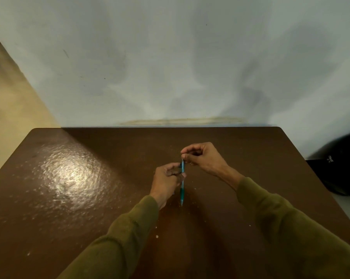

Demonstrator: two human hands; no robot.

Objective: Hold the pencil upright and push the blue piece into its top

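head view has me mid-way through working a teal pen [182, 184] held upright over the table [69, 198], left hand [167, 183] curled round its barrel, right hand [203, 157] pinching the top end; i judge a steady pull or twist comes next.

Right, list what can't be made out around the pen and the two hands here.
Head view only:
- Top end of the teal pen: hidden by the right hand that pinches there.
- Pen's mid-barrel: covered by the left hand, so its grip is unclear.
- Pen tip: too small to tell if it touches the table.
- Dark object at the right: blurred, cut by the edge.
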